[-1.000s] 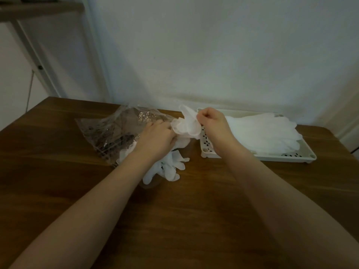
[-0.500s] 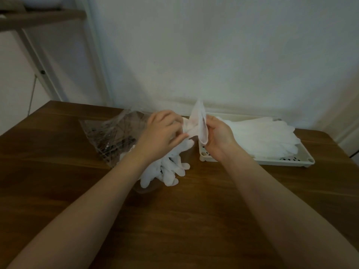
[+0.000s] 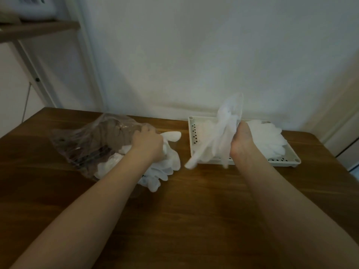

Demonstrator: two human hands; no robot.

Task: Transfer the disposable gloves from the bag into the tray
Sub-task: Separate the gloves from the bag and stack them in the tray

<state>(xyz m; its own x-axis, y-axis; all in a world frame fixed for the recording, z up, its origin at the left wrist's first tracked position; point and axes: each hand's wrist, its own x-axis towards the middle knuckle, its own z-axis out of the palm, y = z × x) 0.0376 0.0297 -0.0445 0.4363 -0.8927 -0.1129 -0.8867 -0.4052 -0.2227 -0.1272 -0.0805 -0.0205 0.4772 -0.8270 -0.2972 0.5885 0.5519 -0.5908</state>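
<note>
Change noted: half a second ago both hands met over the gap left of the tray, working one glove between them; now they stand apart. The right hand has carried that single glove over the tray's left half and grips it in a closed fist, the cuff standing above the hand and the fingers of the glove trailing down past the tray's near rim. The glove is blurred, so it appears to be in motion; it is not yet lying in the tray.

The left hand has gone back to the bag, well left of the tray. Its fingers are curled down on the loose gloves spilling from the bag's mouth; whether it pins them or pinches one, I cannot tell for certain.

A stack of gloves already lies in the tray's right half.

Assessment: one transfer is near its end, needing only release above the tray. The task is partway done, since a fair heap remains at the bag left of the tray, on the table
</note>
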